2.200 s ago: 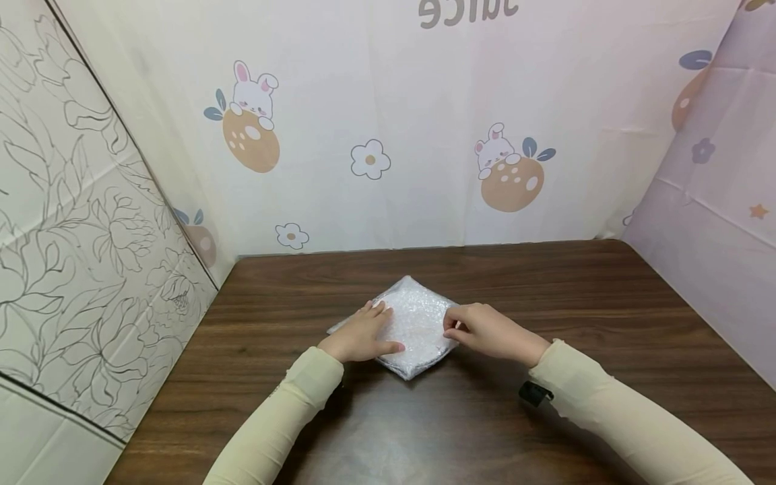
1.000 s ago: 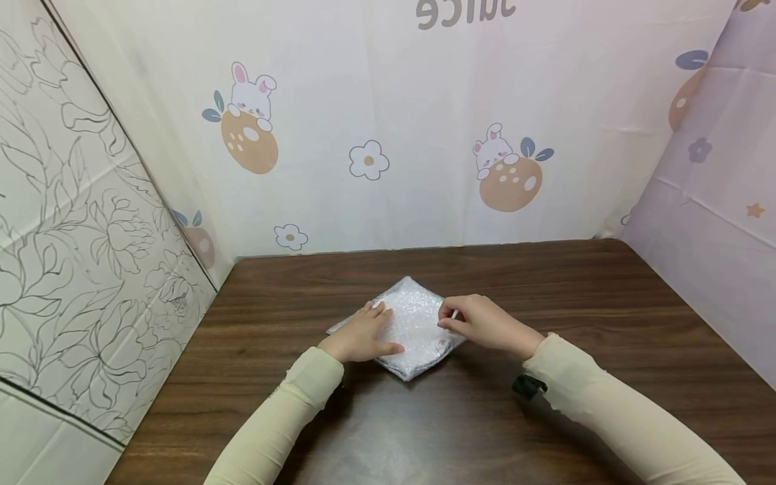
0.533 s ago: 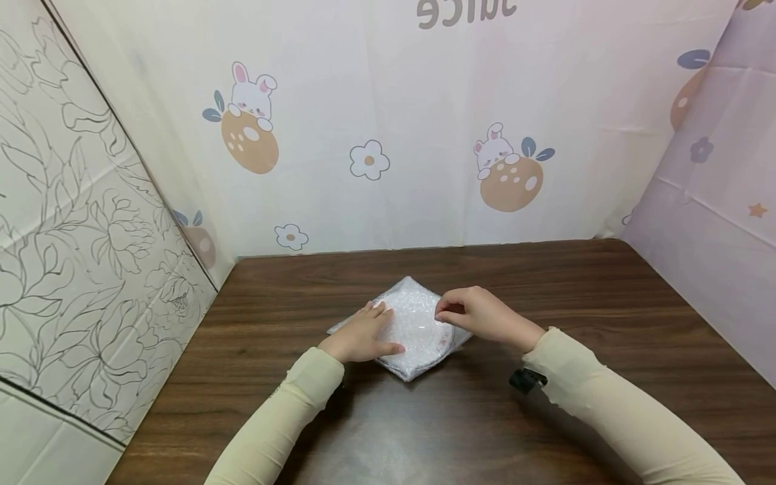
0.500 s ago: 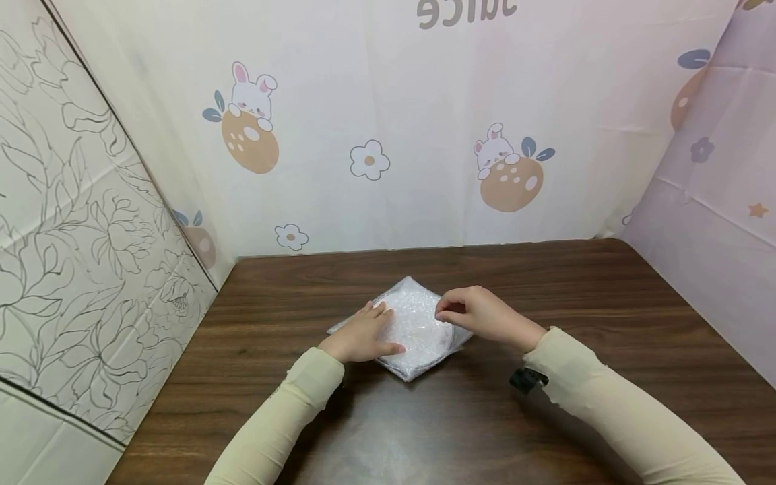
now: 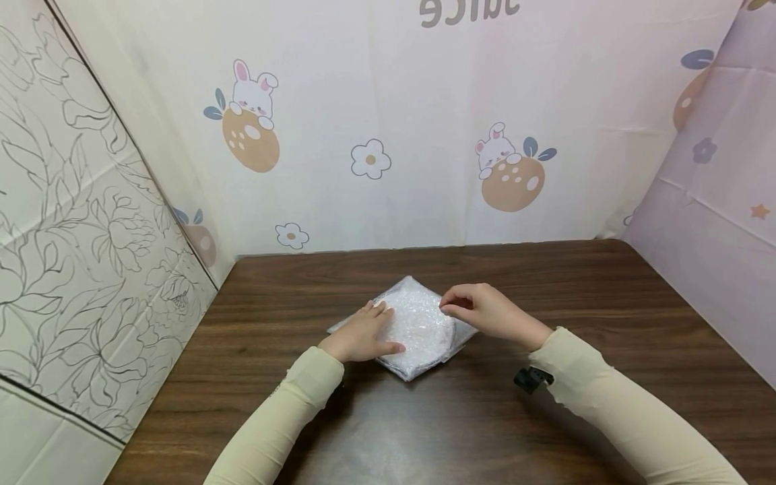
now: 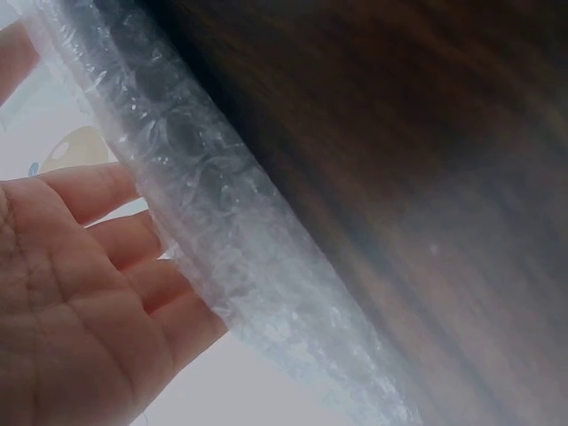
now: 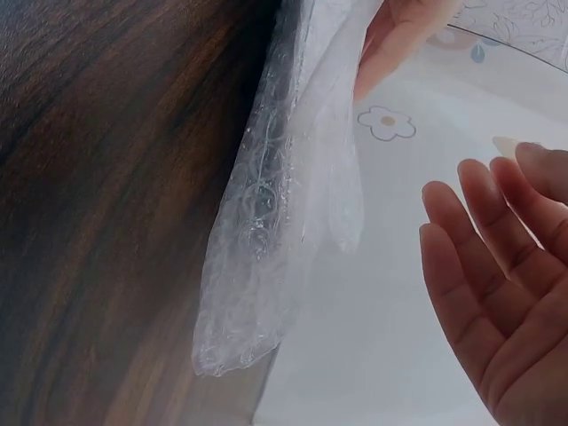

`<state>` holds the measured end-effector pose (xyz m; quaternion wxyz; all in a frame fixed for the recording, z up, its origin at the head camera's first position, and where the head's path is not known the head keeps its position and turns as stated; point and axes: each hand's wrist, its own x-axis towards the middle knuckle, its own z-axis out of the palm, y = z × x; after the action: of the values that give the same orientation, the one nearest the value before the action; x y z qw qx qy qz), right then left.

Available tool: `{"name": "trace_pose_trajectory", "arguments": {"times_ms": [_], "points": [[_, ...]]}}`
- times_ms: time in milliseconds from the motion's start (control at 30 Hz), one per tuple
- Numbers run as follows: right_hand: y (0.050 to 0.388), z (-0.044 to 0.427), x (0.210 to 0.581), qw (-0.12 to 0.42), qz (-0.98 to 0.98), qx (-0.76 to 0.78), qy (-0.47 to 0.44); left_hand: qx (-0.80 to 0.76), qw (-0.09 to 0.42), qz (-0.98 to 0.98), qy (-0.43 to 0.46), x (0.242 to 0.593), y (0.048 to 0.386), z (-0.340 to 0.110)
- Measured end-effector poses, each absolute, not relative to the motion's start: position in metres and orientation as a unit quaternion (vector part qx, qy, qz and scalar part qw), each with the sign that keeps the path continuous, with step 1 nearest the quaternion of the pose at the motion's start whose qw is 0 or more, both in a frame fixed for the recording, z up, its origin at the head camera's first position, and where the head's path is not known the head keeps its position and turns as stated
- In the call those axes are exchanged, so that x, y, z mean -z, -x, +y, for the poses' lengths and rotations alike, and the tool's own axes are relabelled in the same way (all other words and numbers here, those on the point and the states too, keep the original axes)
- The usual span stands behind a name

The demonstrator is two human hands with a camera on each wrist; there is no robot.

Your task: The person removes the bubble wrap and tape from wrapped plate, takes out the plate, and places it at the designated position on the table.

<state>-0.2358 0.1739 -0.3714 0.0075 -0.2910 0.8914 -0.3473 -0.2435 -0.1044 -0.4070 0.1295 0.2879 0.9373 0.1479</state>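
A bubble-wrap package (image 5: 418, 323) lies on the brown table, pale and roughly diamond-shaped. Inside it shows a round, flat outline, but what is wrapped cannot be made out. My left hand (image 5: 364, 335) rests flat on its left side with fingers spread; in the left wrist view the fingers (image 6: 98, 240) reach behind the wrap's edge. My right hand (image 5: 485, 310) hovers over the right corner, thumb and index finger close together. In the right wrist view its fingers (image 7: 470, 257) are loosely bent, apart from the wrap, with nothing visible in them. A loose flap (image 5: 463, 335) sticks out at the right.
The wood-grain table (image 5: 376, 431) reaches back to a printed curtain (image 5: 424, 188) with rabbits and flowers. A floral panel (image 5: 91, 222) stands along the left, and more curtain (image 5: 721, 236) hangs on the right. A black strap (image 5: 532, 378) is on my right wrist.
My right hand has lifted and moved slightly away from the package's right edge. The flap there has spread outward to the right. My left hand has stayed in place.
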Motion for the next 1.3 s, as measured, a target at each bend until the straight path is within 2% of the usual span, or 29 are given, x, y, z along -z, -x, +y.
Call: {"name": "trace_pose_trajectory", "arguments": {"times_ms": [233, 367, 833, 1100, 1300], "points": [[0.24, 0.176, 0.376, -0.015, 0.898, 0.343, 0.274, -0.15, 0.13, 0.937, -0.289, 0.409, 0.244, -0.105], [0.243, 0.179, 0.382, -0.01, 0.902, 0.345, 0.261, -0.153, 0.128, 0.936, -0.29, 0.408, 0.243, -0.105], [0.254, 0.188, 0.407, 0.063, 0.913, 0.32, 0.243, -0.154, 0.128, 0.935, -0.291, 0.406, 0.242, -0.105], [0.254, 0.185, 0.41, 0.083, 0.909, 0.305, 0.273, -0.158, 0.124, 0.934, -0.295, 0.406, 0.241, -0.105], [0.253, 0.189, 0.412, 0.131, 0.9, 0.298, 0.289, -0.161, 0.123, 0.933, -0.297, 0.407, 0.241, -0.105]]}}
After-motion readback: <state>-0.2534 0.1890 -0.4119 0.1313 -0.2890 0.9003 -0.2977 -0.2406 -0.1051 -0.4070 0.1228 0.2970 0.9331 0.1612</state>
